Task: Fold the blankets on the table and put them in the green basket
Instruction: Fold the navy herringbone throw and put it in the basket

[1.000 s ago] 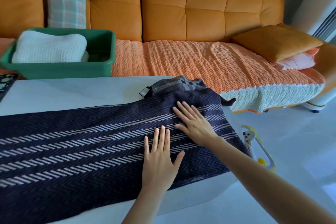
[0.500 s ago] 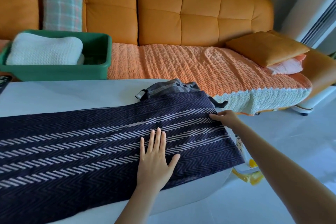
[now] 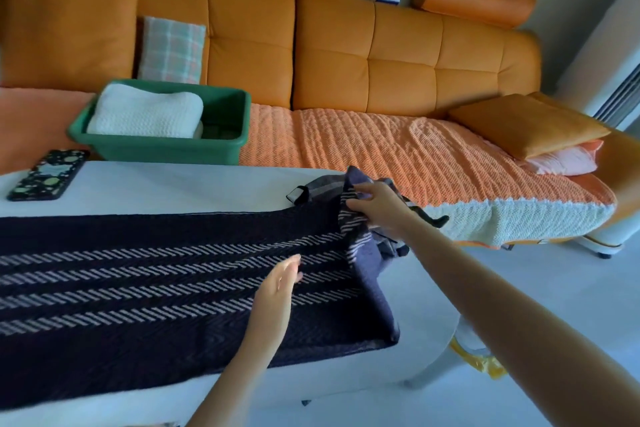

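A dark navy blanket with pale herringbone stripes (image 3: 145, 274) lies spread along the white table (image 3: 180, 191). My right hand (image 3: 375, 206) pinches its far right corner and has lifted that end up off the table, so the edge folds back. My left hand (image 3: 277, 291) hovers just over the blanket's middle, edge-on with straight fingers. A grey checked cloth (image 3: 322, 185) lies partly under the blanket's far corner. The green basket (image 3: 162, 146) sits on the sofa behind the table, with a folded white knitted blanket (image 3: 147, 114) inside.
A phone in a patterned case (image 3: 48, 174) lies at the table's far left. The orange sofa (image 3: 363, 55) with an orange ribbed throw (image 3: 381, 156), a checked cushion (image 3: 173, 48) and stacked pillows (image 3: 533, 128) runs behind. Grey floor lies to the right, with a yellow object (image 3: 481, 362) beside the table.
My right hand went from the blanket's right edge to gripping its far corner and raising it. My left hand lifted off the blanket and turned on edge. The camera view shifted.
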Demonstrator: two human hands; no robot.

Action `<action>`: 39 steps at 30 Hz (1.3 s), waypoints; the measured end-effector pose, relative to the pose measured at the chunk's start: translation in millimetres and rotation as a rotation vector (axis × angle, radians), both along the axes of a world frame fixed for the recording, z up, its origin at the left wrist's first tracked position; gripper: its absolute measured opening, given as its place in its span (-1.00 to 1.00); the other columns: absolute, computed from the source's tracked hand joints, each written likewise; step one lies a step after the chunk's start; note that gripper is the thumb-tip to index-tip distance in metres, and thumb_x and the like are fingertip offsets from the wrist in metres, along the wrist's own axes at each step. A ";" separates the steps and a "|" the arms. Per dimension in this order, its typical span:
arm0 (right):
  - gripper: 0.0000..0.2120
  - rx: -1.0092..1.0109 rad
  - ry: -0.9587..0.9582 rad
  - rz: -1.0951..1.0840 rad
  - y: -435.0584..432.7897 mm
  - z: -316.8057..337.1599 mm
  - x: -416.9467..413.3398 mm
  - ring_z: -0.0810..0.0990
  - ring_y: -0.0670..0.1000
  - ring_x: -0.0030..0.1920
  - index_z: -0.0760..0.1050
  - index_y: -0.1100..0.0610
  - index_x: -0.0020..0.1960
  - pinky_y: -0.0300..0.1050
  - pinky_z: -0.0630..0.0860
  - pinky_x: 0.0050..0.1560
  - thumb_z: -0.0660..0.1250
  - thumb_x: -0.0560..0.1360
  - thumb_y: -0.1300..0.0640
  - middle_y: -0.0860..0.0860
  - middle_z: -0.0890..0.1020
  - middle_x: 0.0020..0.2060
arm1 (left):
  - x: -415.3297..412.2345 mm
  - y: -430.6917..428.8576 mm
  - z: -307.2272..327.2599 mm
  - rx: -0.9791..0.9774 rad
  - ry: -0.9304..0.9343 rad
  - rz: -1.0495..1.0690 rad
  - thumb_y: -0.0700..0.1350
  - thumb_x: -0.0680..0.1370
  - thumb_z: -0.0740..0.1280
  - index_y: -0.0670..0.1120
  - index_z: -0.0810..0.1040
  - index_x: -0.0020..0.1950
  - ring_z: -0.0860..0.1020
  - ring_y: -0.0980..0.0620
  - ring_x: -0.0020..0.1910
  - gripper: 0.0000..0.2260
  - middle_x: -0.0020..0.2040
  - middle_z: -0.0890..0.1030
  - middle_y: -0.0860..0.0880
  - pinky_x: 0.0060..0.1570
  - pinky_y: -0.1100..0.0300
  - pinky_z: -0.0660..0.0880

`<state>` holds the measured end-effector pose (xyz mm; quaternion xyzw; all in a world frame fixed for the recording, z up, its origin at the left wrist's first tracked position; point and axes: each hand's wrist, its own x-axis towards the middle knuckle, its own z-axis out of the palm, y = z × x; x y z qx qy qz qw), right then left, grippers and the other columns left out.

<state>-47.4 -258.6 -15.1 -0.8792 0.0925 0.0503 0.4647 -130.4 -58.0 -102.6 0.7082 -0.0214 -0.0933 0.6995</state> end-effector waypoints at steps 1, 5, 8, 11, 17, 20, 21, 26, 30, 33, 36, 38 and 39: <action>-0.70 0.051 0.005 0.037 27.2 1.5 1.2 0.64 -0.05 -0.35 0.42 0.15 0.25 -0.17 0.60 -0.29 0.31 0.54 0.21 0.18 0.63 -0.08 | 0.0 8.5 6.5 -0.124 0.083 0.037 -0.05 0.64 0.09 0.01 0.45 0.22 0.52 0.11 0.14 -0.77 0.26 0.51 0.00 0.20 0.14 0.38; -0.64 0.238 0.102 0.099 130.5 -20.5 7.4 0.52 -0.09 -0.62 0.30 0.33 0.34 -0.15 0.57 -0.51 0.20 0.56 0.35 0.14 0.51 -0.34 | 1.2 51.3 20.6 -0.341 0.350 0.197 0.04 0.61 0.12 -0.11 0.39 0.32 0.50 -0.13 0.18 -0.65 0.21 0.47 -0.11 0.09 -0.05 0.49; -0.90 0.221 0.290 0.238 179.1 -42.0 2.6 0.59 0.07 -0.37 0.41 0.24 0.06 0.09 0.64 -0.16 0.17 0.58 0.24 0.14 0.51 -0.25 | -4.2 82.2 9.1 -0.221 0.388 0.223 0.01 0.55 0.28 -0.15 0.31 0.40 0.47 -0.17 0.20 -0.52 0.24 0.44 -0.13 -0.06 0.00 0.55; -0.92 0.062 0.282 0.282 190.0 -44.2 -0.6 0.56 0.10 -0.20 0.42 0.17 -0.05 0.04 0.60 -0.06 0.16 0.57 0.21 0.14 0.54 -0.15 | -10.0 100.0 -6.6 -0.149 0.352 0.281 -0.13 0.50 0.38 -0.19 0.25 0.44 0.56 -0.08 0.05 -0.44 0.14 0.55 -0.17 -0.19 0.12 0.58; -0.58 -0.563 0.268 0.610 155.4 -36.7 -10.1 0.56 0.12 0.12 0.54 0.23 0.16 -0.05 0.44 0.12 0.19 0.57 -0.10 0.11 0.61 0.11 | -12.0 101.8 -11.0 -0.100 0.314 0.295 -0.21 0.54 0.30 -0.22 0.32 0.38 0.58 0.01 -0.05 -0.58 -0.02 0.55 -0.09 -0.22 0.21 0.58; -0.62 -0.546 0.258 0.671 145.8 -42.4 -24.5 0.58 0.06 0.11 0.54 0.21 0.16 -0.15 0.45 0.09 0.34 0.50 -0.05 0.09 0.62 0.12 | -12.0 103.2 -12.6 -0.125 0.323 0.305 -0.21 0.57 0.25 -0.23 0.32 0.39 0.58 -0.03 -0.03 -0.61 0.05 0.53 -0.14 -0.20 0.19 0.57; -0.66 -0.532 0.217 0.658 146.1 -44.5 -28.0 0.59 0.06 0.06 0.55 0.22 0.13 -0.17 0.45 0.03 0.38 0.48 0.00 0.11 0.63 0.08 | -11.6 104.4 -11.5 -0.145 0.330 0.305 -0.19 0.59 0.23 -0.23 0.31 0.39 0.57 -0.05 -0.03 -0.62 0.10 0.52 -0.16 -0.19 0.17 0.57; -0.81 -0.134 0.214 0.657 171.2 -39.0 -53.1 0.67 0.08 -0.20 0.60 0.17 -0.01 -0.05 0.59 -0.12 0.36 0.49 0.06 0.04 0.67 -0.14 | -8.8 115.1 -0.1 -0.264 0.451 0.355 -0.06 0.62 0.16 -0.17 0.42 0.25 0.52 -0.12 0.00 -0.73 0.13 0.50 -0.17 -0.19 0.07 0.53; -0.73 -0.010 0.305 0.695 183.1 -30.0 -48.3 0.63 0.00 -0.28 0.54 0.26 0.16 -0.16 0.61 -0.22 0.24 0.58 0.12 0.13 0.67 -0.13 | -12.5 128.6 -1.1 -0.177 0.475 0.353 0.05 0.58 0.22 -0.10 0.46 0.19 0.53 -0.03 -0.03 -0.70 -0.03 0.54 -0.02 -0.14 0.07 0.48; -0.75 -0.088 0.076 0.435 178.8 -37.6 -4.1 0.53 -0.03 -0.27 0.49 0.29 0.22 -0.27 0.52 -0.27 0.20 0.56 0.30 0.21 0.63 0.02 | -23.7 134.1 -4.7 0.016 0.378 0.264 0.05 0.48 0.38 -0.12 0.42 0.31 0.56 0.03 -0.03 -0.53 -0.05 0.55 0.04 -0.03 0.10 0.53; -0.64 -0.276 -0.054 0.429 183.4 -51.9 40.4 0.53 0.04 0.04 0.43 0.24 0.30 -0.23 0.43 0.00 0.17 0.52 0.39 0.17 0.54 0.22 | -33.2 128.8 -5.9 0.180 0.261 0.239 -0.08 0.46 0.41 -0.11 0.44 0.21 0.51 0.10 -0.23 -0.64 -0.21 0.52 0.07 -0.20 0.28 0.43; -0.56 -0.389 -0.057 0.500 192.1 -63.0 62.6 0.46 0.12 0.23 0.38 0.18 0.36 -0.19 0.37 0.12 0.15 0.51 0.41 0.11 0.50 0.27 | -36.3 125.6 -8.6 0.255 0.192 0.236 -0.14 0.46 0.39 -0.15 0.50 0.03 0.44 0.16 -0.42 -0.81 -0.33 0.52 0.06 -0.41 0.34 0.32; -0.52 -0.463 -0.056 0.552 196.6 -68.1 71.8 0.40 0.14 0.28 0.36 0.13 0.38 -0.12 0.34 0.20 0.14 0.51 0.42 0.10 0.48 0.28 | -37.2 125.3 -10.0 0.297 0.172 0.229 -0.15 0.47 0.37 -0.15 0.51 -0.05 0.39 0.17 -0.47 -0.88 -0.38 0.50 0.06 -0.44 0.33 0.27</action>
